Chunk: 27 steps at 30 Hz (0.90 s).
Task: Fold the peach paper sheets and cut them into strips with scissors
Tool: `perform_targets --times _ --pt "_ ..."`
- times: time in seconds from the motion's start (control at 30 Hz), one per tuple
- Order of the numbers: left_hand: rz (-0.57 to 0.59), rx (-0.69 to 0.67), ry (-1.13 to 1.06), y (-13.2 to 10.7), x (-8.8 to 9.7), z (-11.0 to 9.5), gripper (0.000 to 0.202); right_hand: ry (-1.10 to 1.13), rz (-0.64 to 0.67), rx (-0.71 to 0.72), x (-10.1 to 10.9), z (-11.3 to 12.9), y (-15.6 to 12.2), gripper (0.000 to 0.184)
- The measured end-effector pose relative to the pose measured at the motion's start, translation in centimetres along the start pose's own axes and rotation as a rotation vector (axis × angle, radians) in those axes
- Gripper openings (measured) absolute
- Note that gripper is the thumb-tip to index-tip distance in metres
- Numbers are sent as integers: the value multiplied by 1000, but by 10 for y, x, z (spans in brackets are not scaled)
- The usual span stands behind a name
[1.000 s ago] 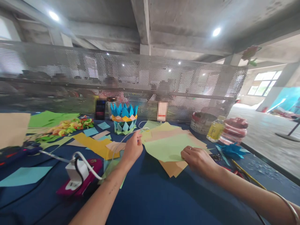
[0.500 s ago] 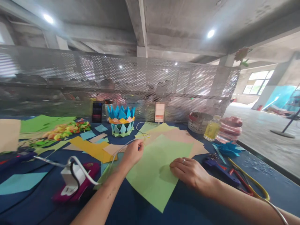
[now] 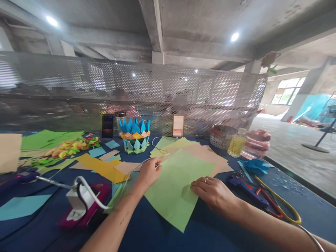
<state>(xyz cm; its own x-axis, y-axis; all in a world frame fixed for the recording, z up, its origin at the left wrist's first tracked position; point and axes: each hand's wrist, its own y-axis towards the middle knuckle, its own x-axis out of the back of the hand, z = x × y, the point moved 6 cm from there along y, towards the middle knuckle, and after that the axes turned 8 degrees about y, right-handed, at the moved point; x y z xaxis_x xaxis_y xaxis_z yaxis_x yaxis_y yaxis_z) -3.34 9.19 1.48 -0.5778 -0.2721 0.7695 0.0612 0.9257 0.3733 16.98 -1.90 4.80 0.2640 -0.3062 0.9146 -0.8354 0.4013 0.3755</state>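
A light green sheet of paper (image 3: 178,185) lies at an angle before me, one corner pointing my way. At its left edge is my left hand (image 3: 150,175), fingers curled in and closed on the paper's side. My right hand (image 3: 210,192), with a ring on one finger, pinches the right edge; its fingertips cast a shadow on the sheet. More peach and yellow-green sheets (image 3: 210,155) are under and behind the green one. A thin white cable (image 3: 128,173) passes close behind my left wrist.
A blue, orange and green folded-paper basket (image 3: 135,136) stands behind. Left are a power strip (image 3: 86,206) with a white plug and paper scraps (image 3: 102,166). Right are a glue gun (image 3: 246,190), scissors (image 3: 273,206), a yellow bottle (image 3: 236,143) and a pink bottle (image 3: 256,143). Perforated metal panel (image 3: 147,91) behind.
The green sheet has shifted slightly away from me, its near corner now a little farther off. The left hand's thumb and forefinger look slightly more parted; the right hand keeps its place.
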Motion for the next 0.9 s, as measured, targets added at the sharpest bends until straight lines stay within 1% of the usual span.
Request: perform_targets --times 0.13,0.23,0.3,0.4,0.47,0.53,0.63,0.73,0.83,0.9 --pt "-18 12 5 -2 3 -3 20 -34 51 -10 -1 -9 3 27" --pt "-47 21 6 -4 6 -5 21 -95 110 -68 1 -28 7 25" --pt "-74 35 5 -4 8 -5 23 -153 155 -165 4 -47 10 25" --pt "-114 54 -4 -4 10 -3 29 -269 249 -405 11 -79 10 28" --pt "-130 57 -14 -4 10 -3 31 -316 291 -548 15 -96 10 29" --pt "-135 56 -21 -5 10 -3 32 -330 299 -624 16 -108 15 27" --pt "-134 58 -20 -5 9 -4 30 -338 299 -684 10 -123 28 26" --pt "-117 52 -6 -5 11 -6 26 -323 304 -711 -2 -136 44 26" --pt "-77 44 22 -5 12 -9 21 -280 317 -684 -18 -144 60 29" --pt "-48 50 41 -7 13 -11 20 -233 341 -630 -31 -145 67 32"
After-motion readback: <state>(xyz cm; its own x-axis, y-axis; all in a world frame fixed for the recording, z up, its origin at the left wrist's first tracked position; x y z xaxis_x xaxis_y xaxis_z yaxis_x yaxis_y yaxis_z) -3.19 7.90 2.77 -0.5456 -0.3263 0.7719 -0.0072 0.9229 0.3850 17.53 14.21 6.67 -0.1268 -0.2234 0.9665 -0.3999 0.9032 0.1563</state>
